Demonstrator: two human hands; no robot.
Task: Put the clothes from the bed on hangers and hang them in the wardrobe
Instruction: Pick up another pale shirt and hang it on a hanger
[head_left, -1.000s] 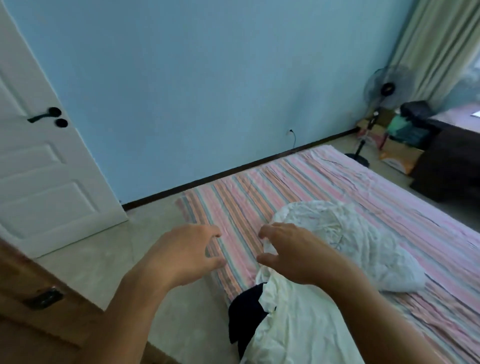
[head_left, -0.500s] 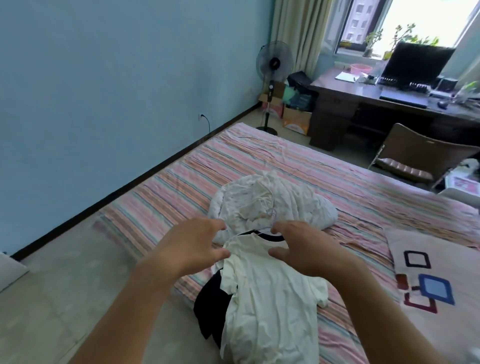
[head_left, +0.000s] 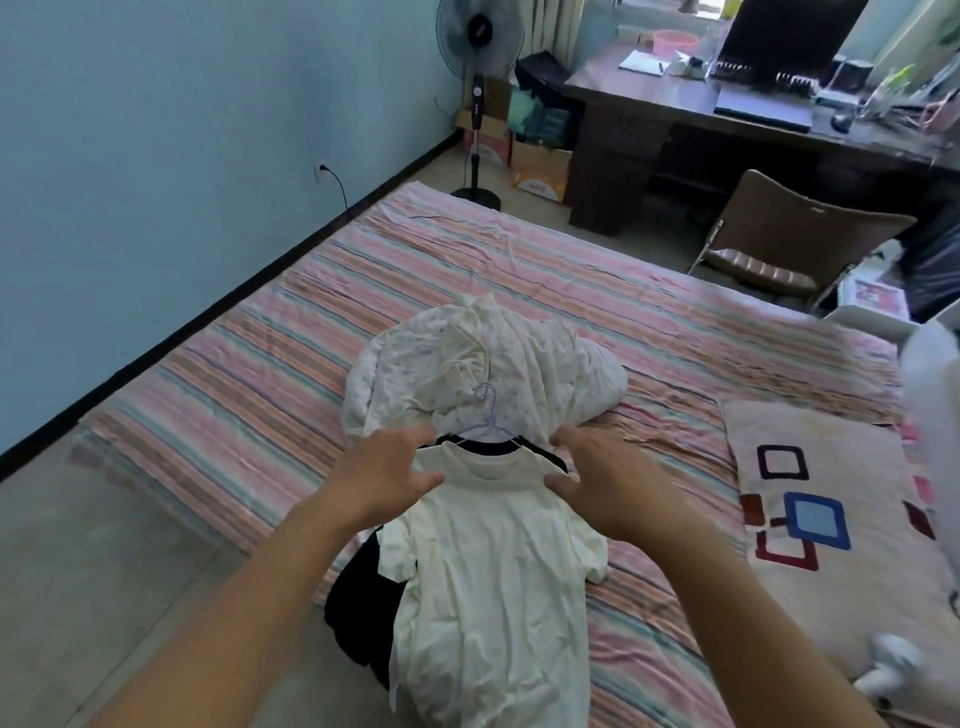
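We see both hands reaching over the near edge of the bed (head_left: 519, 291), one at each shoulder of a cream shirt (head_left: 488, 582). The left hand (head_left: 387, 470) lies at the shirt's left shoulder, thumb pointing right along the fabric and fingers bent over the top edge; whether they actually pinch the cloth we cannot tell. The right hand (head_left: 605, 478) sits at the right shoulder in the same pose, thumb toward the collar and fingers curled over the far edge, and its grip is just as unclear.

The shirt lies face up, collar pointing away from us, its lower part hanging off the near edge of the bed. A black garment (head_left: 363, 608) lies under it, showing as a dark band at the collar and spilling out on the left. A pale wire hanger (head_left: 489, 415) sticks out past the collars, hook pointing far, resting against a crumpled white bundle (head_left: 483, 364) just beyond the shirt.

A pillow (head_left: 815, 525) with coloured squares lies on the bed to the right. Far off stand a fan (head_left: 479, 93), a desk (head_left: 727, 119) and a chair (head_left: 789, 234). The wall (head_left: 182, 130) on the left is blue.
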